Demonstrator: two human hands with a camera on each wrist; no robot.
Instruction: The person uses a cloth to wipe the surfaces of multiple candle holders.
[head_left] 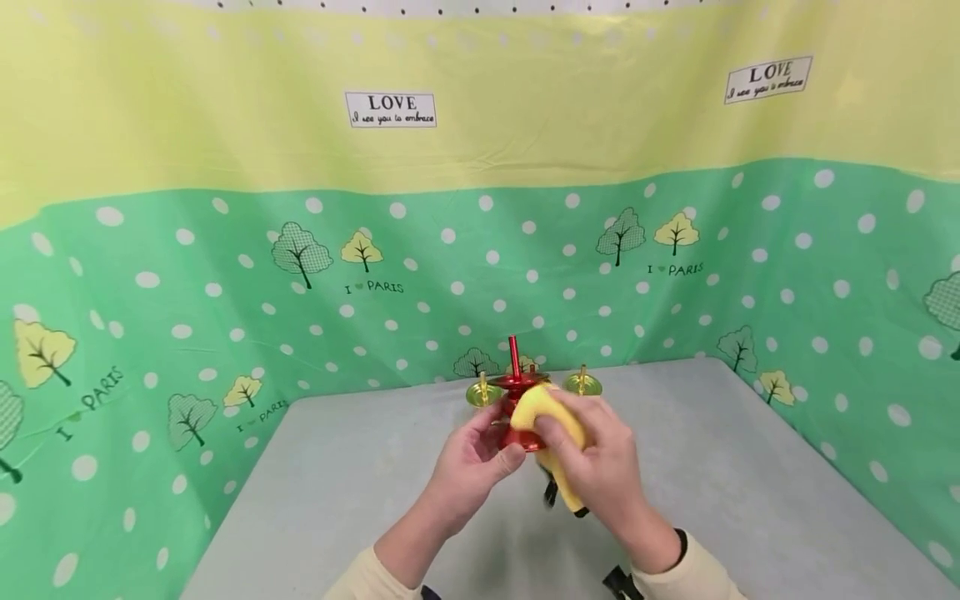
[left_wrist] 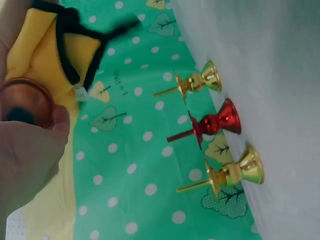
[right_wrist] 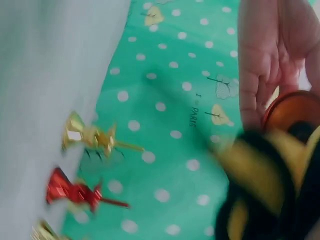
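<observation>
My left hand (head_left: 467,465) holds a red metal candlestick (head_left: 516,380) upright, its thin spike pointing up. The thumb and fingers grip it around the lower body. In my right hand (head_left: 609,460) is a bunched yellow cloth (head_left: 546,407) with black edging, pressed against the right side of the candlestick. The cloth covers part of the stem, and a loose end hangs below the hand. The left wrist view shows the hollow underside of the candlestick's base (left_wrist: 27,102). In the right wrist view the cloth (right_wrist: 260,165) is blurred.
Behind the hands, two gold candlesticks (head_left: 583,384) and a second red candlestick (left_wrist: 212,125) stand in a row toward the back of the grey table (head_left: 360,467). A green and yellow printed curtain (head_left: 420,242) encloses the table's back and sides.
</observation>
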